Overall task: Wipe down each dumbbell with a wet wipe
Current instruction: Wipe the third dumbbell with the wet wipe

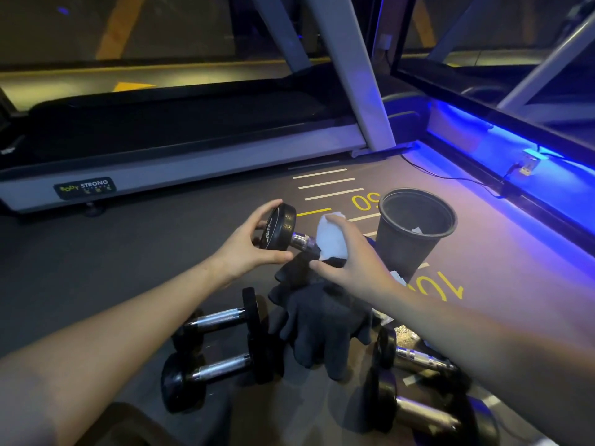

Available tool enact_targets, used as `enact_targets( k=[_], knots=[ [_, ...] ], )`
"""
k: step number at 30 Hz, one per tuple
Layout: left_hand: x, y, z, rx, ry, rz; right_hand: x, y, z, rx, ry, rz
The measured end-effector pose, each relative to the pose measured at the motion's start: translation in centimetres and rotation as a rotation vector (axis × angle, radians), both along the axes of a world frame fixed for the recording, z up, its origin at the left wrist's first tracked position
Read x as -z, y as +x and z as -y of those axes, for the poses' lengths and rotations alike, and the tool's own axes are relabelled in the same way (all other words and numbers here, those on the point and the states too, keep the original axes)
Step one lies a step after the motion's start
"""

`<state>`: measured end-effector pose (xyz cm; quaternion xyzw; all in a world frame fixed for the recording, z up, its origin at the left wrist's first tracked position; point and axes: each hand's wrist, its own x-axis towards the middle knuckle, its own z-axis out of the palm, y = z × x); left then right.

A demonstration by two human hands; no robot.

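Note:
My left hand (254, 244) grips the black end disc of a raised dumbbell (280, 226) whose chrome handle points right. My right hand (352, 259) wraps a white wet wipe (331, 236) around that handle. The dumbbell's far end is hidden behind the wipe and my hand. Two dumbbells (222, 317) (219, 370) lie on the floor at the lower left. Two more dumbbells (415, 355) (421, 410) lie at the lower right, partly under my right forearm.
A dark cloth or pair of gloves (322, 313) lies heaped between the dumbbell pairs. A black bin (415, 226) with a white wipe inside stands just right of my hands. A treadmill (180, 162) runs across the back. Blue-lit glass frames edge the right side.

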<state>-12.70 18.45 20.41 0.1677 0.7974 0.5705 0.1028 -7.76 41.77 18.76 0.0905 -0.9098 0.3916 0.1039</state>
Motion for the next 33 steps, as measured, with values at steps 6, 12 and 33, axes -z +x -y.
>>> enact_targets(
  k=[6, 12, 33],
  knots=[
    [-0.1, 0.1, 0.1, 0.013, 0.000, -0.011, -0.7, -0.9, 2.8, -0.119, -0.160, 0.157],
    [0.3, -0.1, 0.3, 0.016, 0.000, -0.004, -0.6, -2.0, 3.1, -0.160, 0.042, 0.109],
    [0.1, -0.1, 0.6, 0.067, -0.049, -0.034, -0.7, -4.0, 4.2, -0.034, 0.300, -0.029]
  ],
)
